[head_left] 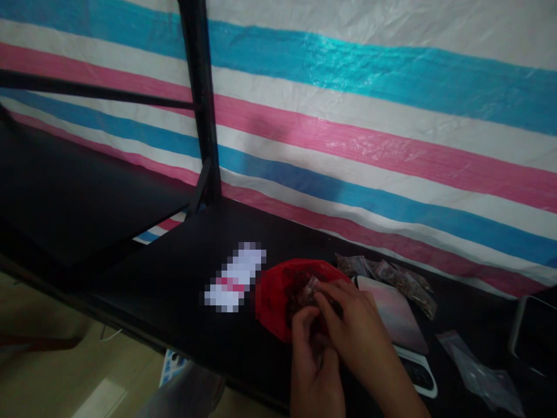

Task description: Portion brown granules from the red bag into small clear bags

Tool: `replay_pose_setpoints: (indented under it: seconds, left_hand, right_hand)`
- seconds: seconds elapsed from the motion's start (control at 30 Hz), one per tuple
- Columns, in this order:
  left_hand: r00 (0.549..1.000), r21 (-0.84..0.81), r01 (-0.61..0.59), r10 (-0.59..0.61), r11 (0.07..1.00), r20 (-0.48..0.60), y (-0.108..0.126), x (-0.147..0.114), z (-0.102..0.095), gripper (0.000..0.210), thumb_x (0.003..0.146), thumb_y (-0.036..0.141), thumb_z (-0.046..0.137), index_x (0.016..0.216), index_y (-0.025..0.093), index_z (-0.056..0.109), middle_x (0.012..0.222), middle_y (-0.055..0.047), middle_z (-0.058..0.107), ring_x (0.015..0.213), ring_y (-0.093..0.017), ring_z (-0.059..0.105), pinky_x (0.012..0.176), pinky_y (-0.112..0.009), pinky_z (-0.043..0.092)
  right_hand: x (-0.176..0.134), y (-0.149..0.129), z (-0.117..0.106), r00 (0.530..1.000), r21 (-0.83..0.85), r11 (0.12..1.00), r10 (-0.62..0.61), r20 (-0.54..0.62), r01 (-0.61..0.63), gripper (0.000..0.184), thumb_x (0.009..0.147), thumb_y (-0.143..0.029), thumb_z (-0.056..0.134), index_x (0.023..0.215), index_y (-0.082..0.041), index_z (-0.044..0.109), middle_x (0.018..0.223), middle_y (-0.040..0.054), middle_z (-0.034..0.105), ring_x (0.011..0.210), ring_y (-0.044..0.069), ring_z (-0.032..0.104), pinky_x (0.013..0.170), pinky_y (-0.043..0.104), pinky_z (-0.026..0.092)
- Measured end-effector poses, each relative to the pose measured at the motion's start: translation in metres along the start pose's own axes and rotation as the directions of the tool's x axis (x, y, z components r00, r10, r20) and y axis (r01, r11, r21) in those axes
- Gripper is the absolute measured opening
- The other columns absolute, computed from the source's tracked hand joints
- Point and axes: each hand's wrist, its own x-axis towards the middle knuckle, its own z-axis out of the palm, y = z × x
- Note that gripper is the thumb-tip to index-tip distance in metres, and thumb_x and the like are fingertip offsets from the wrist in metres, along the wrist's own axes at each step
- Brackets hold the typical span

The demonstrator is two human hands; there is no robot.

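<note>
A red plastic bag (272, 302) lies open on the black table, with dark brown pieces (298, 278) inside. Both my hands are at its near right side. My right hand (359, 325) has its fingers closed on a small clear plastic bag (311, 286) over the brown pieces. Just below it, my left hand (317, 366) is curled, thumb against fingers; what it grips is hidden. To the right of the hands is a small scale (398, 313), partly covered by my right wrist.
Several filled clear bags (409, 284) lie behind the scale. A flat clear zip bag (483, 374) rests to its right, near a dark grey-rimmed object (537, 334). A pixelated white sheet (237, 276) is on the left. Behind rise a black post (202, 104) and striped sheeting (369, 122).
</note>
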Motion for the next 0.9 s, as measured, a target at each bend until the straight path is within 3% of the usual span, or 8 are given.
replay_pose_setpoints:
  seconds: [0.17, 0.23, 0.37, 0.53, 0.63, 0.77, 0.9]
  left_hand:
    - [1.0, -0.017, 0.01, -0.01, 1.0, -0.004, 0.001, -0.002, 0.001, 0.045, 0.078, 0.018, 0.057, 0.123, 0.021, 0.057, 0.132, -0.013, 0.069, 0.121, -0.026, 0.069, 0.103, -0.038, 0.056]
    - [1.0, -0.022, 0.009, -0.009, 1.0, 0.008, 0.001, -0.002, 0.001, 0.044, 0.077, 0.018, 0.058, 0.121, 0.021, 0.057, 0.123, -0.012, 0.07, 0.111, -0.026, 0.07, 0.094, -0.036, 0.057]
    - [0.999, 0.008, -0.018, 0.018, 1.0, 0.029, 0.001, -0.002, 0.001, 0.045, 0.083, 0.018, 0.058, 0.127, 0.022, 0.056, 0.106, -0.006, 0.07, 0.087, -0.02, 0.069, 0.084, -0.032, 0.054]
    - [0.989, 0.116, -0.141, 0.135, 0.983, 0.054, -0.002, -0.002, 0.004, 0.048, 0.085, 0.011, 0.053, 0.132, 0.023, 0.054, 0.089, -0.001, 0.066, 0.084, -0.019, 0.066, 0.084, -0.031, 0.051]
    - [0.968, 0.208, -0.25, 0.242, 0.946, 0.064, -0.003, -0.002, 0.007, 0.052, 0.082, 0.006, 0.052, 0.13, 0.025, 0.057, 0.105, -0.004, 0.068, 0.088, -0.018, 0.066, 0.086, -0.032, 0.053]
    - [0.899, 0.283, -0.439, 0.417, 0.853, 0.138, 0.001, -0.001, 0.011, 0.052, 0.082, 0.002, 0.05, 0.127, 0.027, 0.06, 0.156, -0.01, 0.054, 0.093, -0.017, 0.068, 0.083, -0.034, 0.055]
    - [0.787, 0.332, -0.614, 0.583, 0.716, 0.201, 0.005, -0.004, 0.016, 0.042, 0.086, 0.0, 0.047, 0.117, 0.025, 0.06, 0.153, -0.013, 0.056, 0.115, -0.024, 0.068, 0.078, -0.033, 0.055]
  right_hand:
    - [-0.002, 0.004, 0.004, 0.999, 0.037, 0.999, -0.028, 0.016, 0.027, 0.031, 0.107, -0.02, 0.053, 0.113, -0.025, 0.083, 0.122, 0.0089, 0.078, 0.119, 0.031, 0.067, 0.105, 0.05, 0.042]
    - [-0.003, 0.008, 0.006, 0.999, 0.082, 0.996, -0.029, -0.031, 0.031, 0.029, 0.106, -0.022, 0.056, 0.111, -0.027, 0.084, 0.12, 0.0081, 0.077, 0.116, 0.031, 0.067, 0.104, 0.05, 0.042]
    - [-0.003, 0.018, 0.006, 0.988, 0.24, 0.969, -0.024, -0.15, 0.06, 0.026, 0.101, -0.028, 0.059, 0.11, -0.027, 0.083, 0.115, 0.0079, 0.078, 0.112, 0.03, 0.068, 0.103, 0.048, 0.045]
    - [-0.003, 0.027, -0.004, 0.991, 0.484, 0.874, 0.026, -0.129, 0.04, 0.026, 0.095, -0.038, 0.065, 0.112, -0.028, 0.083, 0.118, 0.0067, 0.082, 0.112, 0.029, 0.073, 0.104, 0.044, 0.051]
    - [-0.006, 0.031, -0.013, 0.985, 0.554, 0.831, 0.052, -0.164, 0.049, 0.028, 0.093, -0.043, 0.068, 0.108, -0.027, 0.084, 0.11, 0.0065, 0.083, 0.103, 0.027, 0.076, 0.095, 0.038, 0.057]
    - [-0.013, 0.041, -0.028, 0.966, 0.572, 0.818, 0.102, -0.239, 0.055, 0.03, 0.091, -0.048, 0.069, 0.097, -0.024, 0.085, 0.099, 0.0073, 0.084, 0.094, 0.026, 0.077, 0.084, 0.034, 0.06]
    - [-0.027, 0.065, -0.051, 0.895, 0.634, 0.773, 0.292, -0.336, -0.014, 0.037, 0.086, -0.059, 0.075, 0.087, -0.023, 0.083, 0.093, 0.0079, 0.083, 0.096, 0.029, 0.077, 0.088, 0.036, 0.059]
